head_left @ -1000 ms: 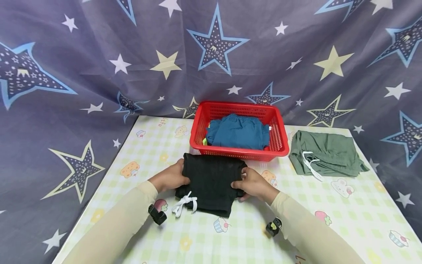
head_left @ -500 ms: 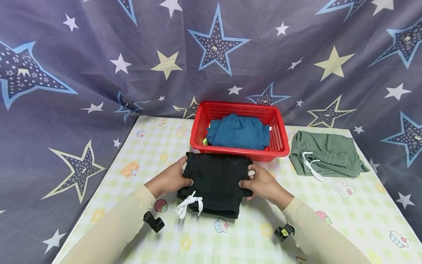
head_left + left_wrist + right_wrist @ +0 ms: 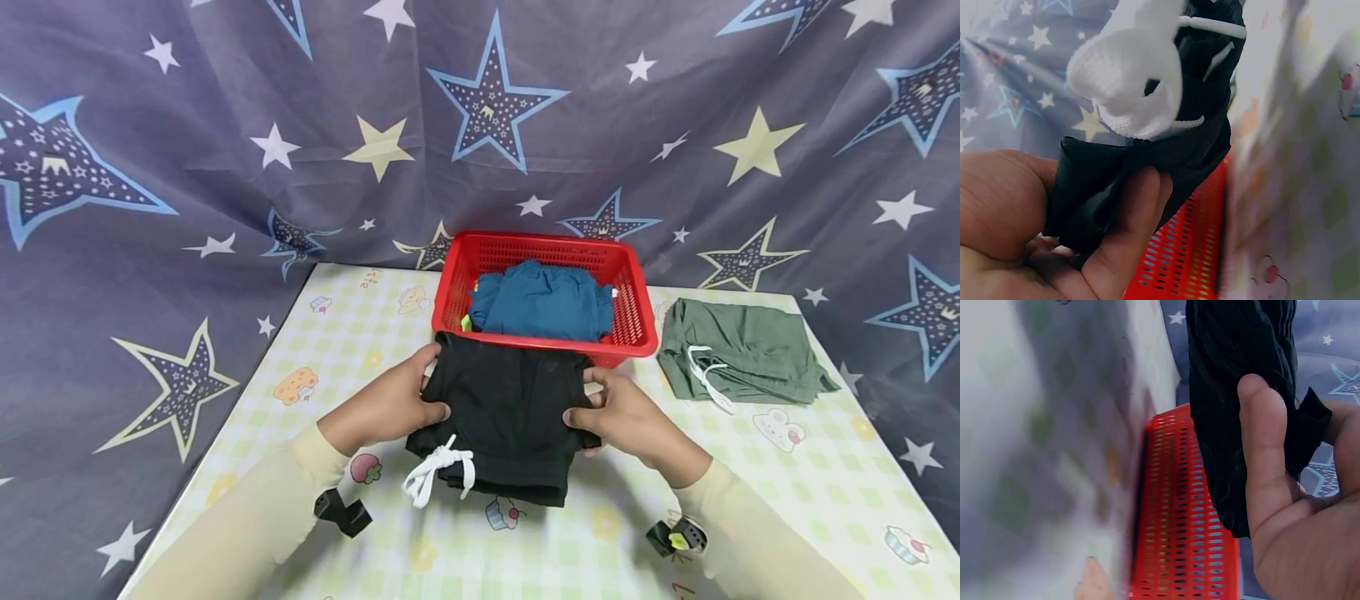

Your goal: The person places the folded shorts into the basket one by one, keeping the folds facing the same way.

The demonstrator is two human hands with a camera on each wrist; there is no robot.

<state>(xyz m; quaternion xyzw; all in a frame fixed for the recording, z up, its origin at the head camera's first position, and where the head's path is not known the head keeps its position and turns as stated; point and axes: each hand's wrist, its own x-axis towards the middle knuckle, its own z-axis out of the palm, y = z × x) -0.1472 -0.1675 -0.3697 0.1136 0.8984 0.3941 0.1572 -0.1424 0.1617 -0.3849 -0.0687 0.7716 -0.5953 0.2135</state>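
Observation:
Folded black shorts (image 3: 510, 408) with a white drawstring (image 3: 442, 468) hang level between both hands, in front of the red basket (image 3: 637, 321). My left hand (image 3: 390, 402) pinches their left edge, thumb on top. At the opposite edge my right hand (image 3: 630, 421) grips the cloth the same way. In the left wrist view, the fingers (image 3: 1135, 212) curl around the black cloth (image 3: 1097, 181) below the white bow (image 3: 1129, 75). The right wrist view has the fingers (image 3: 1263, 437) under the bundle, apart from the table. Blue folded clothing (image 3: 543, 300) lies in the basket.
Folded green shorts (image 3: 738, 346) with a white cord lie at the table's right side. A checked cloth with printed cakes covers the table (image 3: 300, 467). Behind stands a grey curtain (image 3: 360, 75) with stars.
Both hands have lifted the black shorts off the table and moved them a little to the right. The top edge now overlaps the basket's front rim in the head view.

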